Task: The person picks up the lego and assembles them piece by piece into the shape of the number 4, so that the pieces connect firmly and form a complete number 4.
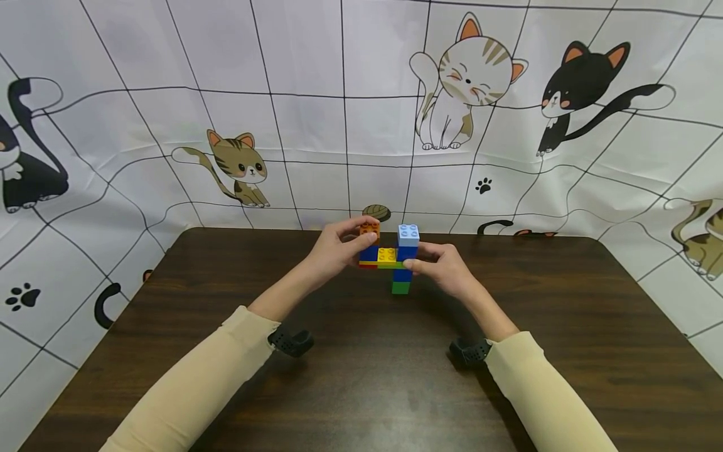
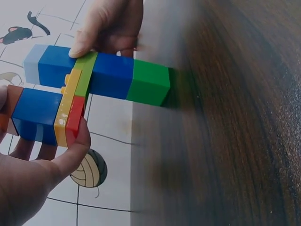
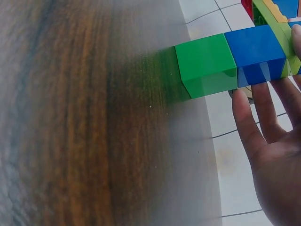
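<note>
A toy building-brick structure stands upright on the table. Its right column has a green brick [image 1: 401, 288] at the bottom, a blue brick [image 3: 256, 52], a lime plate [image 2: 87, 77], another blue brick [image 2: 55, 63] and a light blue brick [image 1: 408, 235] on top. Leftward from the plate, a yellow piece [image 1: 386, 254] and a red piece [image 2: 75, 115] carry a blue brick [image 2: 36, 113] and an orange brick [image 2: 13, 106]. My left hand [image 1: 339, 248] grips this left end, fingers around the orange and blue bricks. My right hand [image 1: 446, 270] holds the right column near the lime plate, thumb in front.
The dark wooden table [image 1: 373, 389] extends around the structure. Close behind its back edge hangs a white curtain [image 1: 305, 125] with a grid and cartoon cats. A black strap [image 1: 290, 342] sits on the left wrist, another strap [image 1: 470, 351] on the right.
</note>
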{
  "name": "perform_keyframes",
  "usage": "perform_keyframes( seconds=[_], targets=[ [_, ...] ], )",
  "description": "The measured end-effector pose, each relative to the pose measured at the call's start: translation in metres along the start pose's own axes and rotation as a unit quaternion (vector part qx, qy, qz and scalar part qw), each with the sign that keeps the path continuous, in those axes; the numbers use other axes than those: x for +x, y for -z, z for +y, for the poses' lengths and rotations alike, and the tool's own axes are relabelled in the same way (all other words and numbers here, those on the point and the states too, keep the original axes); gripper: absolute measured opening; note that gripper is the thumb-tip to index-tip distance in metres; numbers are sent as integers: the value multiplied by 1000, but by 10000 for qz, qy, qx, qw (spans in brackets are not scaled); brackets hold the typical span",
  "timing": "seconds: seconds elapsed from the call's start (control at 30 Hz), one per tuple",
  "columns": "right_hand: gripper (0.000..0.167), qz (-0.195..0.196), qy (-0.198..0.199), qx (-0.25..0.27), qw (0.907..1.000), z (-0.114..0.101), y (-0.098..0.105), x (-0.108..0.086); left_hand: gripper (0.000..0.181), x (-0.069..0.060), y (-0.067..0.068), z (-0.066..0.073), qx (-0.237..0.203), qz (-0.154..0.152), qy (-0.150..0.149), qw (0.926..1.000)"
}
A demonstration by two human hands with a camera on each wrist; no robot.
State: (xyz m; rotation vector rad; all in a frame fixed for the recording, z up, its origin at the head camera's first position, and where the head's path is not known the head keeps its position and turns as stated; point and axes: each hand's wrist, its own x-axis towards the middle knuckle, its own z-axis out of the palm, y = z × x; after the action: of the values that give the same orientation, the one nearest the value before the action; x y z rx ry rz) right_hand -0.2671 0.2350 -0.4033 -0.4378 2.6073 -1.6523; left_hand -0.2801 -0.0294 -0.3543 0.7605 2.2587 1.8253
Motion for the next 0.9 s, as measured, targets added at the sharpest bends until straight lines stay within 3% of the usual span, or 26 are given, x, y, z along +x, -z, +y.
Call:
perform_keyframes(
  seconds=[0.53, 0.9],
  targets=[
    [46, -21, 27, 19, 10000, 1, -1, 0, 34, 2, 1, 5, -518, 11, 372, 9980],
    [46, 32, 4, 0, 10000, 2, 0, -1, 36, 4, 1, -1, -582, -92, 247, 9980]
  ],
)
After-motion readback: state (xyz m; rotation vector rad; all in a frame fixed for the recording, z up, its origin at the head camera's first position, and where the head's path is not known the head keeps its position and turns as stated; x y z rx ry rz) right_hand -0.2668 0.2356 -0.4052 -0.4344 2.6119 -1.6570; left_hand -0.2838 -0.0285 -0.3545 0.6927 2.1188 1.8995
